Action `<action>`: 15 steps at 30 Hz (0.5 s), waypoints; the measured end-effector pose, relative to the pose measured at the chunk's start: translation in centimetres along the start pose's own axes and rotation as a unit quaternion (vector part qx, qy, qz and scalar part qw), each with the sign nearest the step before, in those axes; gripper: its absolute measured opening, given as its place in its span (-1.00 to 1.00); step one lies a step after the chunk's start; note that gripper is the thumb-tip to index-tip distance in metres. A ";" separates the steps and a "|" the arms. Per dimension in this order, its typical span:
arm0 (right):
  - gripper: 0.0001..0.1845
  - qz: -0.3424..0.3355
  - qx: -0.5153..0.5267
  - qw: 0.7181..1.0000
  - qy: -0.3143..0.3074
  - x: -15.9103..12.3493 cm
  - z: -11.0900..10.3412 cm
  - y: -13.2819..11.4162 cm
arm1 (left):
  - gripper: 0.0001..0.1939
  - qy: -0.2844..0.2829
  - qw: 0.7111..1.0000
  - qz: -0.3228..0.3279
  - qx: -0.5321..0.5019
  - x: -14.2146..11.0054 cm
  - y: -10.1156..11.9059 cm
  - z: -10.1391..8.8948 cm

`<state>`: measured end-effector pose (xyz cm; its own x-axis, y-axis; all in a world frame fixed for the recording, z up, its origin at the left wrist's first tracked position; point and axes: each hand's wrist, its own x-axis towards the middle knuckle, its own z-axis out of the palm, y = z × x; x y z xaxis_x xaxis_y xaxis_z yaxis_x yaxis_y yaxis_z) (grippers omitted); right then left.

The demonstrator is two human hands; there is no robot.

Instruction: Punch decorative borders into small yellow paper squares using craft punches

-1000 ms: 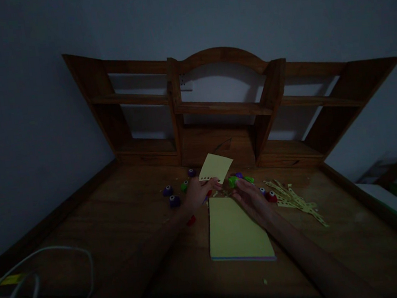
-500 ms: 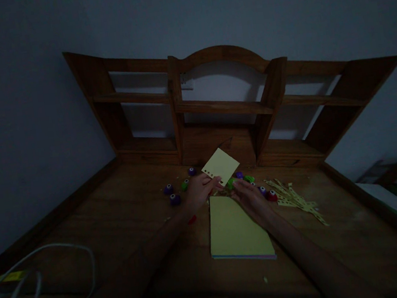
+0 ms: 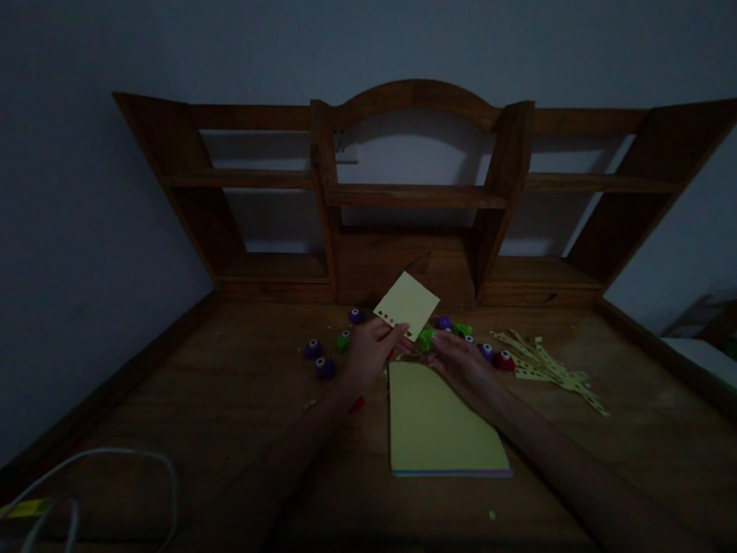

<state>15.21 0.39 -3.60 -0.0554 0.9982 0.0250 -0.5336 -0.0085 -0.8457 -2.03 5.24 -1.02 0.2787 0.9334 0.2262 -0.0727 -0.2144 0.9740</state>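
Observation:
In my left hand [image 3: 370, 353] I hold a small yellow paper [image 3: 409, 300] tilted up, with a row of punched holes along its lower left edge. My right hand [image 3: 464, 363] is closed around a green craft punch [image 3: 427, 338], right beside the paper's lower corner. Whether the paper sits inside the punch is hard to tell in the dim light. Just below both hands lies a stack of coloured paper [image 3: 445, 427], yellow on top, flat on the wooden desk [image 3: 283, 464].
Purple punches [image 3: 324, 368] and a green punch [image 3: 343, 341] stand left of my hands. A red punch [image 3: 504, 360] is to the right, near a heap of perforated yellow strips [image 3: 556, 372]. Wooden shelves [image 3: 419, 200] rise behind; a white cable [image 3: 128, 450] loops at left.
The paper and green punch have shifted very slightly to the left. Both hands keep their grip; nothing else on the desk has visibly moved.

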 end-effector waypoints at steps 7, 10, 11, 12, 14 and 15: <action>-0.84 0.006 0.003 1.000 0.011 0.0 0.1 -0.1 | -0.73 -0.005 1.000 0.003 0.004 0.0 -0.1 -0.1; -0.85 0.004 0.004 1.000 0.007 -0.1 0.1 -0.1 | -0.71 -0.002 1.000 0.005 0.014 0.1 -0.4 -0.2; -0.85 0.004 0.003 1.000 0.006 -0.1 0.1 -0.1 | -0.70 -0.002 1.000 0.006 0.018 0.1 -0.5 -0.3; -0.85 0.005 0.002 1.000 0.005 -0.1 0.1 -0.1 | -0.69 -0.001 1.000 0.007 0.023 0.1 -0.6 -0.3; -0.84 0.006 0.002 1.000 0.008 -0.1 0.2 0.0 | -0.67 -0.001 0.999 0.011 0.030 0.1 -0.5 -0.4; -0.84 0.007 0.003 1.000 0.011 -0.1 0.2 0.0 | -0.67 -0.001 0.999 0.012 0.031 0.1 -0.5 -0.4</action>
<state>15.08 0.25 -3.51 -0.0436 0.9990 0.0019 -0.5373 -0.0218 -0.8431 -2.31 5.57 -1.47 0.2789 0.9272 0.2502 -0.0207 -0.2547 0.9668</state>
